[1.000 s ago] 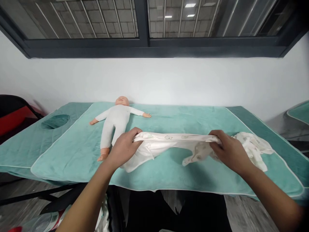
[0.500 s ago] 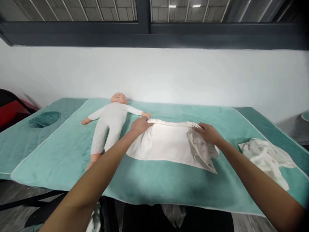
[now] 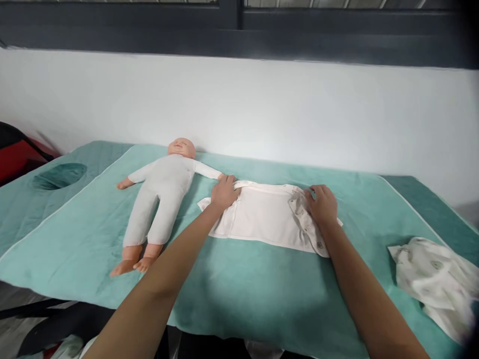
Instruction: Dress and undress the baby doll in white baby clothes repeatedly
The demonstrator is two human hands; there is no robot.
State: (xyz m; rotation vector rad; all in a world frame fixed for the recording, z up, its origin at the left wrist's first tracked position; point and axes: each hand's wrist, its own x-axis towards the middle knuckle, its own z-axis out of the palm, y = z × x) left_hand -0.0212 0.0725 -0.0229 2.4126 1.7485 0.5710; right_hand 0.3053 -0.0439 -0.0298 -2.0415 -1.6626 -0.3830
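A white baby garment lies spread flat on the green towel, in the middle of the table. My left hand is at its far left corner, fingers curled on the edge. My right hand lies on the garment's right end, fingers stretched flat on the cloth. A baby doll in a white suit lies on its back just left of my left hand, head toward the wall. The doll's outstretched hand almost touches my left hand.
A second, crumpled printed garment lies at the towel's right end. The padded table has a round face hole at the far left. A white wall runs close behind the table. A red and black object stands at the left.
The garment was held up stretched between both hands, then laid down flat farther back, beside the doll. My hands have slid along its far edge, and the view has tilted down.
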